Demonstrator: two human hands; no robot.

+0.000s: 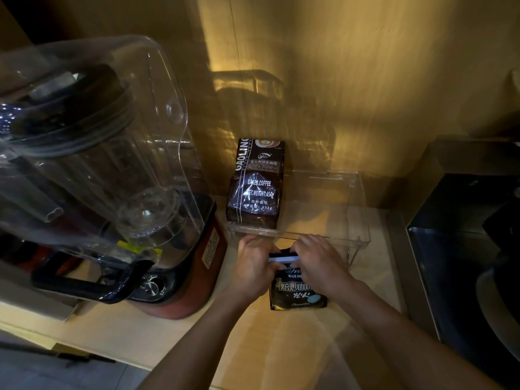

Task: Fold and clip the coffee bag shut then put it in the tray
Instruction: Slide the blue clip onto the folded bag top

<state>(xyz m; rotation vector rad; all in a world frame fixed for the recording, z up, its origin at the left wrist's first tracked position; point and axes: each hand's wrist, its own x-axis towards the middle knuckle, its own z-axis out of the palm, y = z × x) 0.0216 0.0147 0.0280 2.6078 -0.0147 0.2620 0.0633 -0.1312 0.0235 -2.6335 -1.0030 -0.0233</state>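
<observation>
A dark coffee bag [295,291] with white and blue print stands on the wooden counter just in front of the clear tray [357,220]. A pale clip [282,259] lies across its folded top. My left hand [254,266] grips the bag's top left end and the clip. My right hand [320,263] presses over the top right end of the bag and clip. Both hands cover most of the fold.
A second dark coffee bag [257,187] stands upright in the tray's left part. A large blender [112,175] with a clear cover and red base fills the left. A dark steel appliance [464,249] sits at the right. A wooden wall rises behind.
</observation>
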